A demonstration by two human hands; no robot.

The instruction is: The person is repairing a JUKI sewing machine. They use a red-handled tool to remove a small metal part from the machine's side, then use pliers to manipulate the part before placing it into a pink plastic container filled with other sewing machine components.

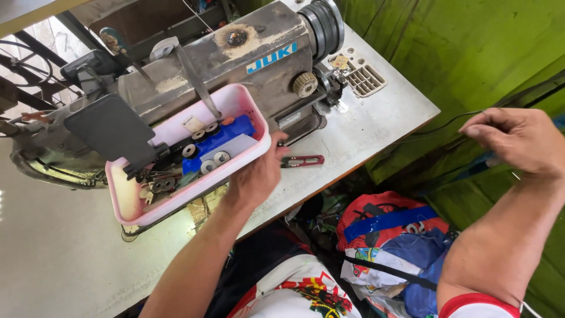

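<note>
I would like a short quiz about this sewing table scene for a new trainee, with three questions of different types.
1. True or false: the left hand holds the pink tray by its edge.
2. Which item lies on the table just right of the left hand? A) red thread snips B) a spoon C) a ruler
3. Fill in: the right hand pinches a thin black ____.

Key: 1 true. 2 A. 3 cord; it runs from the sewing machine side toward the green wall.
</note>
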